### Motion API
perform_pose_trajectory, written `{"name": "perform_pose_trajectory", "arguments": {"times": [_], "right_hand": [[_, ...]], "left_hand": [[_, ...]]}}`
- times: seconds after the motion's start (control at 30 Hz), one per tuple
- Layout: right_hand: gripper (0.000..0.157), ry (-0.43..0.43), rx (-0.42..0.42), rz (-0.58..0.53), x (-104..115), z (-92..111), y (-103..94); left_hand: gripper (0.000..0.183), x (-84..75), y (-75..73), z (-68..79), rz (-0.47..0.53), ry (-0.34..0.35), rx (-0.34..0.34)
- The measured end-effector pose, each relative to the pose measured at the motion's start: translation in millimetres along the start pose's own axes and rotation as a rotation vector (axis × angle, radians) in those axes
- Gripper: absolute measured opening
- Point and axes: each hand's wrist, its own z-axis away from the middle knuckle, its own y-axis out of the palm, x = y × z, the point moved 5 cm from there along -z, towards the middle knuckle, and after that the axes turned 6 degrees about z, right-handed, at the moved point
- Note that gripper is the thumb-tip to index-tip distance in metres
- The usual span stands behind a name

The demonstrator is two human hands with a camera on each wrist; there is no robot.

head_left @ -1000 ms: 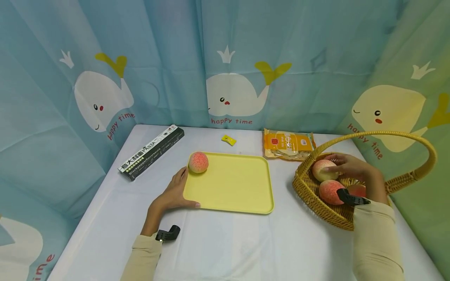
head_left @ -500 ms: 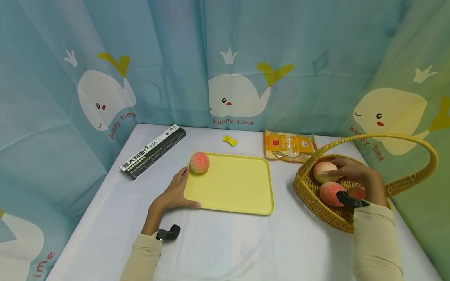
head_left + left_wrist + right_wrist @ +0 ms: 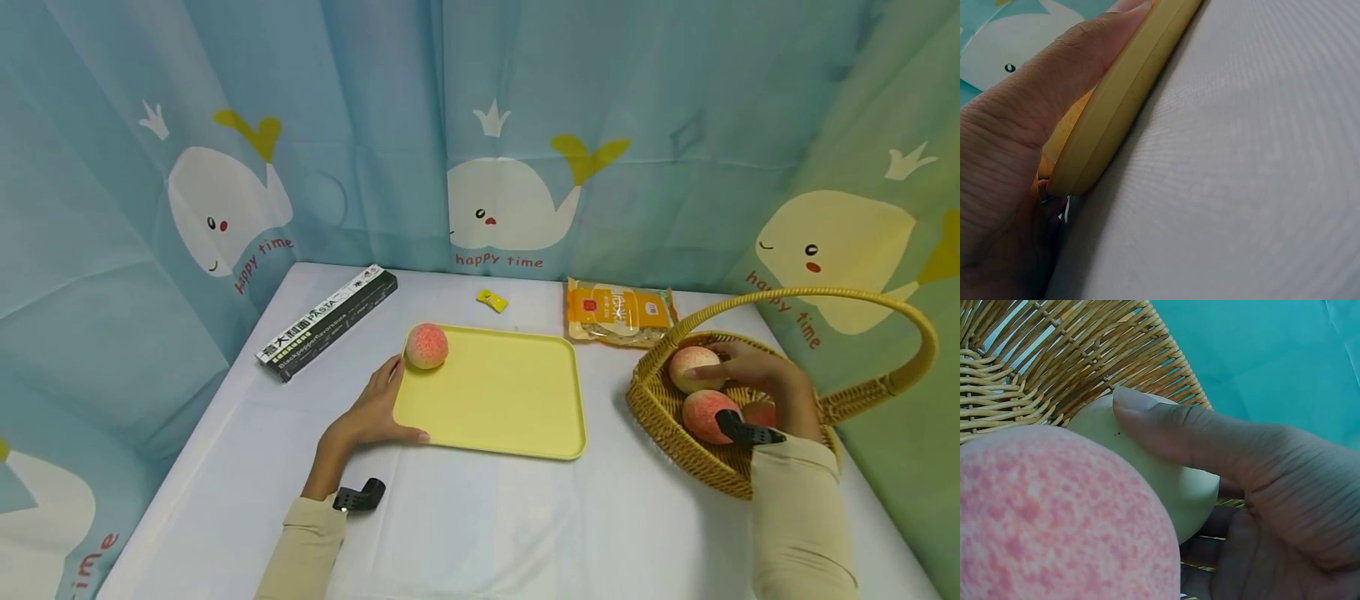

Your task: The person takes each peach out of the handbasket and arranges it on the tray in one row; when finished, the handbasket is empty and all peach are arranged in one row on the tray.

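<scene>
- My left hand [image 3: 372,412] is nearest, spread wide round the near left corner of the yellow tray [image 3: 495,392]. The thumb touches the near edge and the fingers lie along the left. A light touch should be enough to steady it.
- On the tray, at its far left corner, sits one pink peach [image 3: 427,346].
- To my right stands a wicker basket [image 3: 667,440] with a tall arched handle. A red peach [image 3: 705,415] lies in its near part; another is half hidden by my forearm.
- Just beyond the red peach, my right hand [image 3: 753,367] is partly closed round a pale peach [image 3: 684,367], thumb on one side, fingers on the other. The fingers are dim in the wrist view, so I cannot tell how far under they reach.
- For a sound grip, I would seat those fingers lower, squeeze gently and lift straight up, minding the red peach and the handle.
- Farther back are a pasta box [image 3: 327,322], a small yellow packet [image 3: 492,300] and an orange bag [image 3: 621,313].
</scene>
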Motion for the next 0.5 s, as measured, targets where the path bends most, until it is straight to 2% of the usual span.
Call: {"name": "perform_pose_trajectory", "arguments": {"times": [0.3, 0.5], "right_hand": [[0.083, -0.018, -0.079, 0.108, 0.5, 3.2, -1.4], [0.072, -0.072, -0.165, 0.104, 8.0, 8.0, -8.7]], "left_hand": [[0.14, 0.7, 1.1, -0.2, 0.004, -0.01, 0.011], [0.139, -0.3, -0.7, -0.8, -0.006, -0.002, -0.002]]}}
